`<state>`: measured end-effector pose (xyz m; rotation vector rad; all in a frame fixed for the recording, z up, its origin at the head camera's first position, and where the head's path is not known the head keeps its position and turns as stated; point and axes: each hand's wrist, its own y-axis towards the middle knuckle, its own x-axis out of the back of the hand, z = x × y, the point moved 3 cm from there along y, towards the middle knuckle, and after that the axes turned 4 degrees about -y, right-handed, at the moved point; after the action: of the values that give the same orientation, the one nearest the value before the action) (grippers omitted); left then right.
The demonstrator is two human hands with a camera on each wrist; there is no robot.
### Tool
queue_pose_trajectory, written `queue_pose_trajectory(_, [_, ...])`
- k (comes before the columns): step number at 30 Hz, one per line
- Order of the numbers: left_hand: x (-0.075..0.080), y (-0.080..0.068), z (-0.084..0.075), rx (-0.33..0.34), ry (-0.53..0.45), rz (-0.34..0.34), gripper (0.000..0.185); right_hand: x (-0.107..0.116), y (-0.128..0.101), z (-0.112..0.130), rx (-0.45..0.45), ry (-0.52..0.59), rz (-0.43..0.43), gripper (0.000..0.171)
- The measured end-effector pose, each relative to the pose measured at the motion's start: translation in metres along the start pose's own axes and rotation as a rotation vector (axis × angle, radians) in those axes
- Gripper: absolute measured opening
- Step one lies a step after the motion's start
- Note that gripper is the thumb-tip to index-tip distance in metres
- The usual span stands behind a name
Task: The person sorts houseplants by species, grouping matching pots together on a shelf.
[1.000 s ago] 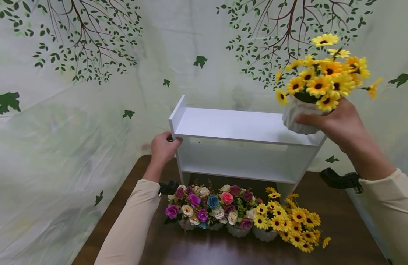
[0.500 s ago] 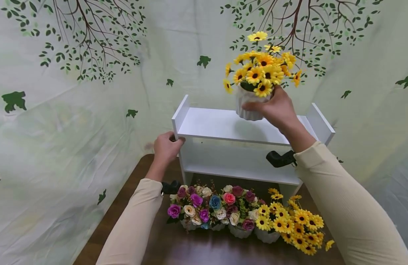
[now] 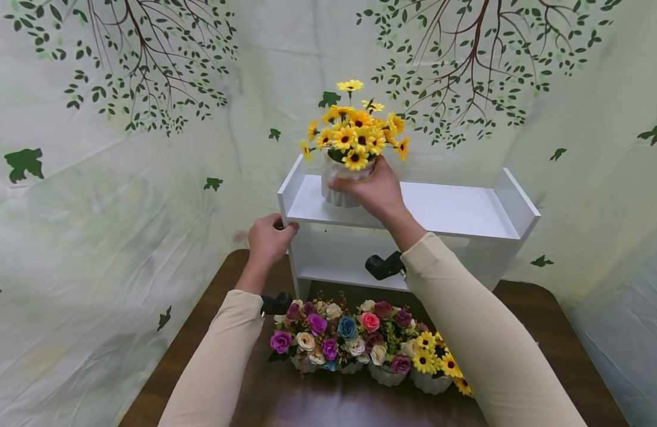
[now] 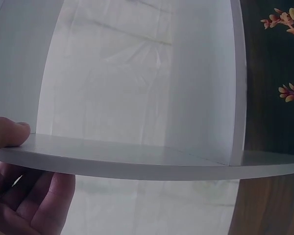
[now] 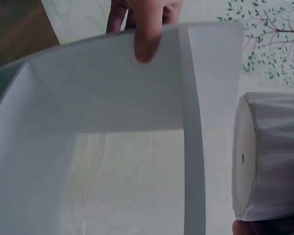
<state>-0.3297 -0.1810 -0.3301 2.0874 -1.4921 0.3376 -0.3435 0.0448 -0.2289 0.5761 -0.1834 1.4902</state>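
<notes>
Right hand (image 3: 379, 190) gripping ribbed white pot of yellow daisies (image 3: 340, 185) over white wooden shelf (image 3: 446, 207) – best lowering level; left hand (image 3: 265, 240) clasping shelf's side, steadying.

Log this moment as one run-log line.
right hand: holds sunflower pot at top shelf's left end | left hand: grips white shelf | pot bottom: contact unclear

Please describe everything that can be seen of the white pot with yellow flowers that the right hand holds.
The pot is white and ribbed, and looks like ceramic or plastic. It carries a thick bunch of yellow daisy-like flowers with dark centres, probably artificial. It stands upright at the left end of the white shelf, on the top board. The right hand grips its side. The right wrist view shows its flat base close to the board; whether it rests there I cannot tell.
</notes>
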Motion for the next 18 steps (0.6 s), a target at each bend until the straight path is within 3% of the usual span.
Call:
queue_pose_trajectory(6, [0.000,0.000,0.000,0.004,0.006,0.013,0.033,-0.022,-0.003,0.006,0.007,-0.014,0.026,0.097])
queue_pose_trajectory(18, [0.002,-0.001,0.001,0.007,-0.011,0.022,0.032,-0.045,-0.006,0.008,-0.026,-0.009,0.032,0.092])
